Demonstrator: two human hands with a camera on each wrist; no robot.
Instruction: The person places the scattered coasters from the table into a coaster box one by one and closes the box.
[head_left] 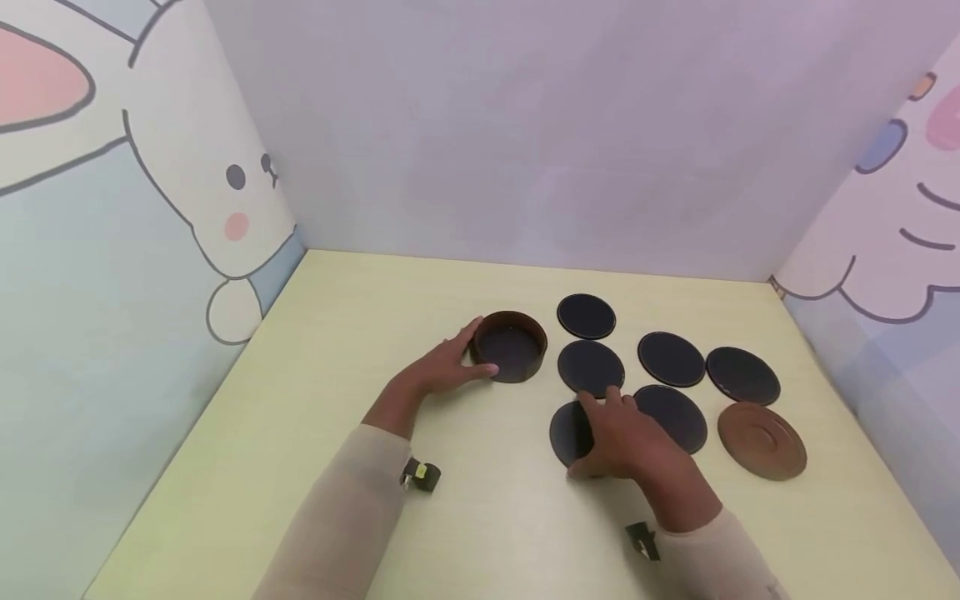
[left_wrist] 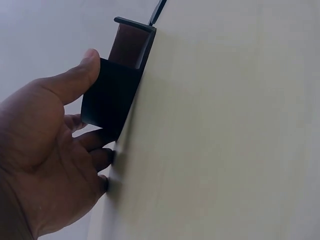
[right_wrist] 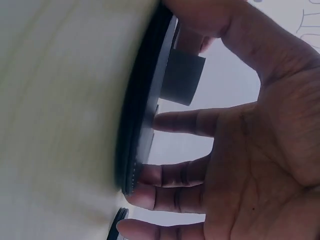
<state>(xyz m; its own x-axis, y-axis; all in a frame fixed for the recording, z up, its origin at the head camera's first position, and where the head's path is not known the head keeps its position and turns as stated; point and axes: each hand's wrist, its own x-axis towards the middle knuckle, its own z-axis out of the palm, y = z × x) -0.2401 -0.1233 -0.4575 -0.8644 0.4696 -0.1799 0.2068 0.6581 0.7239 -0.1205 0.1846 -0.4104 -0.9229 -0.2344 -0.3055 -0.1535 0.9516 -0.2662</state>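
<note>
My left hand grips the left side of a round, open-topped coaster holder with a brown inner wall and a dark floor. In the left wrist view, the thumb lies against the holder's dark outer wall, with the fingers around the far side. My right hand spans a black round coaster, the nearest of the left column. The right wrist view has the thumb and fingertips at opposite edges of this coaster, which looks close to the tabletop. Part of it is hidden under the hand.
More black coasters lie flat nearby, including a far one, one beyond my right fingers and one by the right edge. A brown disc with ringed grooves lies nearest the right. Walls enclose the pale table.
</note>
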